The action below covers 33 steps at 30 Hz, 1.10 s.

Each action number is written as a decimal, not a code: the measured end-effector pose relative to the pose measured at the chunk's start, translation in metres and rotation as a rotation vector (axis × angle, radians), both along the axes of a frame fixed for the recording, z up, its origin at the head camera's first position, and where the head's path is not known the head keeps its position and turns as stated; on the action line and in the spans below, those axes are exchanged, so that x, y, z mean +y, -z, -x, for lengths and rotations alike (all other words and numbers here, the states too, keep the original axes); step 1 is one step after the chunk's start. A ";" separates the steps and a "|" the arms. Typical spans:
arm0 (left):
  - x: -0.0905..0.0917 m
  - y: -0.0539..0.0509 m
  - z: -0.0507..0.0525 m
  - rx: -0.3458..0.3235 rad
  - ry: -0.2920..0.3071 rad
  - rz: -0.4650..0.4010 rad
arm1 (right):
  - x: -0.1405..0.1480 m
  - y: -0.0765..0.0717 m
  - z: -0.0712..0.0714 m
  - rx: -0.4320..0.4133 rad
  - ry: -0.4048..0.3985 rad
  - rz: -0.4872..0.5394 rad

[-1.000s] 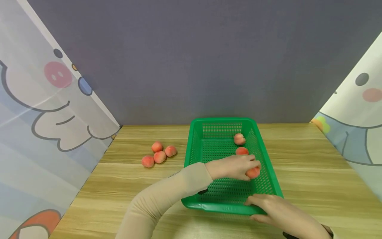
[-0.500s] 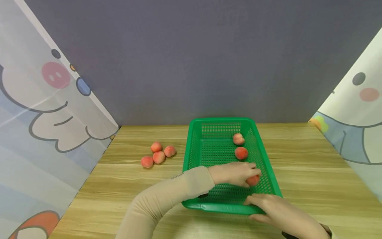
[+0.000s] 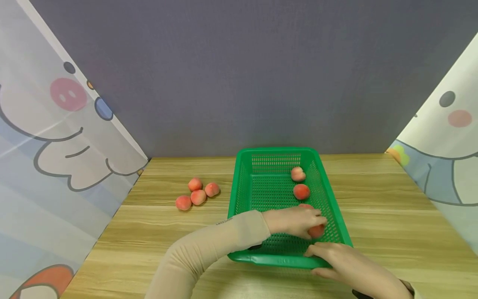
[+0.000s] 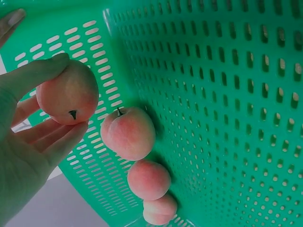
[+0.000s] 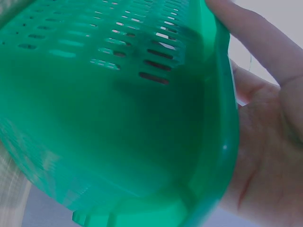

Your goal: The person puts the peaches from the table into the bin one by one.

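Note:
In the head view my left hand [image 3: 300, 221] reaches over the green plastic basket [image 3: 242, 257], holding a peach [image 3: 316, 231] inside it near the right wall. The left wrist view shows this peach [image 4: 68, 92] between thumb and fingers, stem visible. Three more peaches lie in a row along the basket's side: a pale one [image 3: 298, 174] at the far end, a redder one [image 3: 301, 192], and one [image 4: 129, 133] closest to my hand, mostly covered by it in the head view. My right hand [image 3: 345, 263] grips the basket's near right rim [image 5: 229, 137], thumb and fingers on either side.
Several peaches [image 3: 198, 197] sit clustered on the wooden table [image 3: 149, 232] left of the basket. A grey panel [image 3: 239, 79] rises behind the table, and cartoon-printed sheets [image 3: 45, 137] stand at both sides.
My left hand has moved toward the basket's near side with the peach. The second peach in the row now shows fully, and the third peeks out behind my hand. My right hand stays on the rim.

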<state>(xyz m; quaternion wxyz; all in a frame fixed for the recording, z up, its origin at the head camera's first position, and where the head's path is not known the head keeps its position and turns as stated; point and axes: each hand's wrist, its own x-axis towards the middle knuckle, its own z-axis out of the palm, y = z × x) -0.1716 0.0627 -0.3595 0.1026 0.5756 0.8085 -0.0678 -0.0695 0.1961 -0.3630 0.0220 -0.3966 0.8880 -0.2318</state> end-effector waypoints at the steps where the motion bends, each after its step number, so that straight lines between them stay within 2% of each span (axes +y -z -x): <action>1: 0.000 0.001 0.000 0.001 0.006 -0.004 | 0.000 0.000 0.000 -0.001 0.000 0.000; 9: 0.000 0.004 -0.001 0.001 0.015 -0.004 | 0.001 0.001 0.000 0.022 -0.004 0.000; 19: 0.001 0.009 0.001 -0.048 0.008 0.002 | 0.001 0.001 -0.001 0.034 -0.017 0.009; 24: 0.001 0.012 0.001 -0.050 0.013 0.006 | 0.001 0.001 0.000 0.014 -0.021 0.001; 33: 0.002 0.020 0.001 -0.038 0.003 0.036 | 0.001 0.000 0.000 0.030 -0.011 0.007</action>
